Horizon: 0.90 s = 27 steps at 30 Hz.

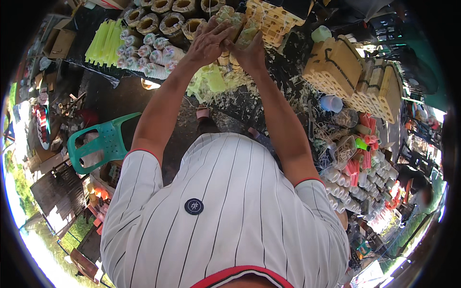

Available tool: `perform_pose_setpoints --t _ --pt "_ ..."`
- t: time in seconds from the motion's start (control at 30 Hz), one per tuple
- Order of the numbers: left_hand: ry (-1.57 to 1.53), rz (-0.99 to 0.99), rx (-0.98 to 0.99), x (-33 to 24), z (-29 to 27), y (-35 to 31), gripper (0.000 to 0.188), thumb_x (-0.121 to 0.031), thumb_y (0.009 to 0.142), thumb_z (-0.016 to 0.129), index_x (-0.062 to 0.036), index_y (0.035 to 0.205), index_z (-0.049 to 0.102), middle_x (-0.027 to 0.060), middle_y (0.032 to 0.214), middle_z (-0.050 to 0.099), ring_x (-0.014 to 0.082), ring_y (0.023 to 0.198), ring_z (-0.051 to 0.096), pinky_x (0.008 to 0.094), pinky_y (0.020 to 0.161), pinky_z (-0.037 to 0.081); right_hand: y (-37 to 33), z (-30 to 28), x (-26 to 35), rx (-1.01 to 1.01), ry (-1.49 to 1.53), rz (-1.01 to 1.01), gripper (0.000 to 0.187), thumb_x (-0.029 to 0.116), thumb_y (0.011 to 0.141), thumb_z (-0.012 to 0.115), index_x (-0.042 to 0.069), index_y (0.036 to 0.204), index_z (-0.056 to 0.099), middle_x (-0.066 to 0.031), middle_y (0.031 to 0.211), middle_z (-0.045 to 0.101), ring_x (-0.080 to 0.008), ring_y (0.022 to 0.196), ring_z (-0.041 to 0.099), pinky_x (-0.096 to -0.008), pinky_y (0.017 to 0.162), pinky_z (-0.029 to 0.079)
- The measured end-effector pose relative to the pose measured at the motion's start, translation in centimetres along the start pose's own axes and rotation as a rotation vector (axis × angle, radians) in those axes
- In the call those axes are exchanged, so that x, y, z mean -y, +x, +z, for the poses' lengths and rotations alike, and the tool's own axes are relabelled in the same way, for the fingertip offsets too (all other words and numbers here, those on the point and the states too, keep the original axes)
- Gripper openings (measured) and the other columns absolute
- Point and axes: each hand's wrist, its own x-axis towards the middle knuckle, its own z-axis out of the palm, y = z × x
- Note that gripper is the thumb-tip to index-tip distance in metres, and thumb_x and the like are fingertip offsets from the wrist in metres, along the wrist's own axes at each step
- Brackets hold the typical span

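Note:
My left hand (209, 43) reaches to the far middle of the work table, its fingers stretched out over the side of a mottled pale-green piece (231, 18). Close beside it, my right hand (248, 54) has its thumb and fingers spread around a second mottled green piece (247, 34). The two thumbs nearly meet. Under the hands are small yellowish blocks (224, 59), partly hidden by them. A crumpled pale-green sheet (207, 80) lies just nearer, among pale shavings (235, 80).
Brown hollow cylinders (172, 22), plastic-wrapped rolls (157, 56) and yellow-green sticks (105, 42) stand left of the hands. Yellow blocks with holes (269, 23) are stacked behind; more perforated blocks (333, 65) and a bluish cup (331, 103) are at right. A green plastic chair (108, 139) stands at left.

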Motion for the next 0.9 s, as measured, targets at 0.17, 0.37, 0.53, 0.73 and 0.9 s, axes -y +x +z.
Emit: perform_pose_setpoints --t 0.17,0.37,0.53,0.73,0.9 --pt "-0.117 0.017 -0.047 1.8 1.7 -1.2 0.045 -0.021 0.106 0.056 -0.0203 0.151 0.058 0.0069 0.160 0.053 0.0394 0.156 0.033 0.0479 0.129 0.033 1.6 -2.8 -3.3 0.205 0.120 0.350 0.085 0.023 0.079 0.090 -0.006 0.140 0.039 -0.0234 0.114 0.068 -0.0331 0.094 0.072 -0.0417 0.073 0.059" --pt "-0.107 0.022 -0.055 2.4 1.4 -0.3 0.048 -0.017 0.107 0.056 -0.0225 0.155 0.054 0.0008 0.167 0.042 0.0338 0.160 0.023 0.0489 0.131 0.032 0.4 -8.5 -9.4 0.177 0.759 0.715 0.039 -0.010 0.083 0.073 0.000 0.117 0.057 -0.0070 0.087 0.059 -0.0141 0.052 0.048 -0.0358 0.045 0.036" --pt "-0.052 0.062 -0.120 -4.5 -0.9 -2.5 0.057 -0.034 0.102 0.067 -0.0036 0.148 0.054 0.0199 0.161 0.047 0.0418 0.157 0.030 0.0495 0.128 0.031 -4.5 -11.6 -3.4 -0.013 0.554 0.601 0.054 -0.008 0.076 0.076 -0.006 0.128 0.061 -0.0107 0.092 0.069 -0.0192 0.080 0.068 -0.0361 0.062 0.053" --pt "-1.039 -0.471 0.219 -16.8 2.7 -4.8 0.059 -0.041 0.103 0.068 -0.0011 0.145 0.058 0.0224 0.141 0.061 0.0352 0.133 0.058 0.0460 0.108 0.048 -6.0 -18.6 2.6 0.251 0.083 0.495 0.060 0.005 0.067 0.078 -0.006 0.125 0.065 -0.0149 0.097 0.072 -0.0205 0.073 0.066 -0.0359 0.063 0.055" --pt "-1.294 -0.844 0.362 -17.4 6.3 -1.6 0.053 -0.054 0.108 0.057 -0.0020 0.113 0.066 0.0049 0.091 0.061 0.0224 0.079 0.059 0.0424 0.073 0.051 -6.8 -17.5 -2.4 0.320 -0.333 0.303 0.053 0.010 0.069 0.077 -0.005 0.119 0.068 -0.0253 0.112 0.063 -0.0381 0.108 0.064 -0.0452 0.093 0.052"
